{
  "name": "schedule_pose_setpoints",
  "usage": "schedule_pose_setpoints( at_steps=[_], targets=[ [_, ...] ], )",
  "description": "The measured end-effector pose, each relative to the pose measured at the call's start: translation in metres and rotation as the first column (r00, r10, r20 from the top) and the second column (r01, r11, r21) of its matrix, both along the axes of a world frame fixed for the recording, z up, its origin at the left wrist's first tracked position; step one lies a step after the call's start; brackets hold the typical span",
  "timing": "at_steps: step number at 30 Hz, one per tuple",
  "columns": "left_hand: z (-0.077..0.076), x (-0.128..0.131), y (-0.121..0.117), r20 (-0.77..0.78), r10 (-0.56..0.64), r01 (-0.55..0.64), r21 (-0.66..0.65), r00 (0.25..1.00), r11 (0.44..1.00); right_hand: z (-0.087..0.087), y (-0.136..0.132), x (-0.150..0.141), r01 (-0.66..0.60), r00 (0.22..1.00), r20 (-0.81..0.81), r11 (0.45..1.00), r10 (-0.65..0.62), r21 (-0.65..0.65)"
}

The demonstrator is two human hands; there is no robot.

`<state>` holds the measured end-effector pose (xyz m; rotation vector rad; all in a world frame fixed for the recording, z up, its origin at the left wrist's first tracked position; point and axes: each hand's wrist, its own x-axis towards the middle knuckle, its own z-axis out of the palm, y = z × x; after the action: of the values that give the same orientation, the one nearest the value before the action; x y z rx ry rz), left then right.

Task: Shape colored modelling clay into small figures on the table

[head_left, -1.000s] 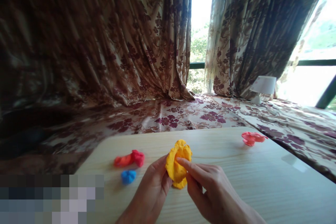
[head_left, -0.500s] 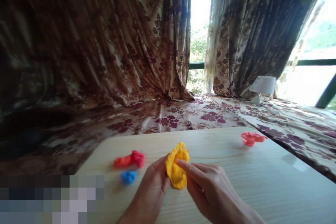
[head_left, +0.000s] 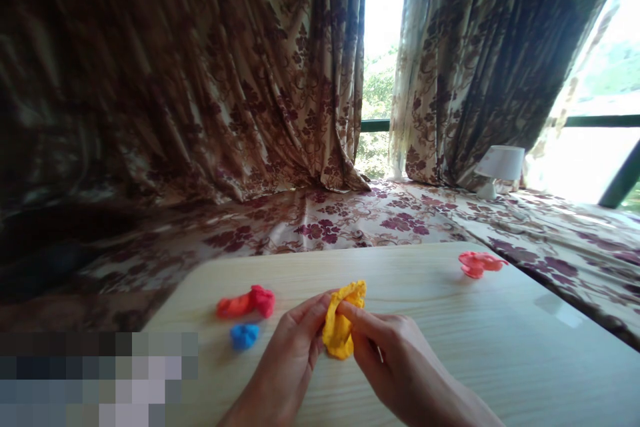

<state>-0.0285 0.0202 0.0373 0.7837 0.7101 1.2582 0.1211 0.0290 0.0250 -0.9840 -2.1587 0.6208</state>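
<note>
Floral curtains (head_left: 310, 113) hung behind the workplace; a white lamp (head_left: 504, 163) stood near the window on the right; we worked at a pale wood-grain table (head_left: 465, 327). We held the yellow dough (head_left: 340, 332) between our two hands, over the middle of the table; we could not tell whether its lower edge touched the surface. Our left hand (head_left: 294, 341) pinched the left edge between thumb and fingers; our right hand (head_left: 397, 350) set its index finger into the folded hollow, with the other fingers curled at the right side — the right thumb's exact place was hidden. A red-and-pink piece (head_left: 245, 303) and a blue lump (head_left: 245, 336) lay beside each other, left of the left hand; a coral piece (head_left: 479, 265) lay well apart, towards the far right edge.

For sound handling, we judged that the left hand called for a light, broad grip, since a hard pinch would probably have dented the edge; the right fingertip called for short, even presses, spread across the hollow; the ragged rim seemed likeliest to tear — backing it from behind was, in our judgement, the safer practice.
</note>
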Motion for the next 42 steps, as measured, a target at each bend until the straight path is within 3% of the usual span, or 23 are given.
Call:
schedule_pose_setpoints(
  at_steps=[2, 5, 7, 11, 15, 17, 21, 24, 26, 28, 33, 42],
  targets=[
    [0.001, -0.001, 0.0, -0.002, -0.03, 0.03, 0.032, 1.0, 0.999, 0.002, -0.001, 0.0, -0.044, 0.989, -0.145, 0.983, 0.017, -0.18],
    [0.004, -0.002, 0.0, -0.027, -0.058, 0.06, 0.061, 0.998, 0.996, 0.009, -0.002, 0.0, -0.195, 0.933, -0.359, 0.88, 0.031, -0.434],
    [0.005, -0.001, -0.001, -0.093, 0.005, 0.0, 0.056, 0.996, 0.998, 0.014, -0.002, 0.0, -0.259, 0.909, -0.413, 0.843, 0.048, -0.472],
    [0.006, 0.002, -0.003, -0.195, 0.172, -0.159, 0.079, 0.966, 0.984, 0.017, -0.003, -0.002, -0.288, 0.881, -0.471, 0.842, 0.046, -0.457],
    [0.005, 0.006, -0.005, -0.205, 0.278, -0.248, 0.163, 0.938, 0.955, 0.012, -0.002, -0.002, -0.453, 0.793, -0.608, 0.713, 0.048, -0.535],
    [0.007, 0.003, -0.004, -0.237, 0.293, -0.253, 0.186, 0.926, 0.949, 0.012, 0.0, 0.0, -0.466, 0.771, -0.637, 0.687, 0.005, -0.558],
    [0.016, -0.016, 0.004, -0.399, 0.317, -0.246, 0.218, 0.861, 0.944, 0.016, 0.01, 0.007, -0.239, 0.79, -0.592, 0.81, -0.159, -0.536],
    [0.026, -0.03, 0.013, -0.65, 0.374, -0.196, 0.331, 0.661, 0.923, 0.012, 0.022, 0.011, -0.06, 0.841, -0.495, 0.87, -0.22, -0.489],
    [0.03, -0.032, 0.02, -0.778, 0.361, -0.081, 0.375, 0.514, 0.924, 0.003, 0.031, 0.013, 0.016, 0.88, -0.418, 0.892, -0.227, -0.451],
    [0.029, -0.028, 0.028, -0.84, 0.326, 0.038, 0.379, 0.433, 0.925, -0.006, 0.038, 0.014, 0.053, 0.9, -0.371, 0.903, -0.228, -0.427],
    [0.013, -0.012, 0.041, -0.885, 0.304, 0.149, 0.374, 0.354, 0.915, -0.025, 0.047, 0.017, 0.082, 0.917, -0.332, 0.921, -0.219, -0.382],
    [0.001, -0.01, 0.036, -0.925, 0.337, 0.205, 0.369, 0.175, 0.906, -0.035, 0.059, 0.025, 0.138, 0.939, -0.263, 0.942, -0.223, -0.305]
  ],
)
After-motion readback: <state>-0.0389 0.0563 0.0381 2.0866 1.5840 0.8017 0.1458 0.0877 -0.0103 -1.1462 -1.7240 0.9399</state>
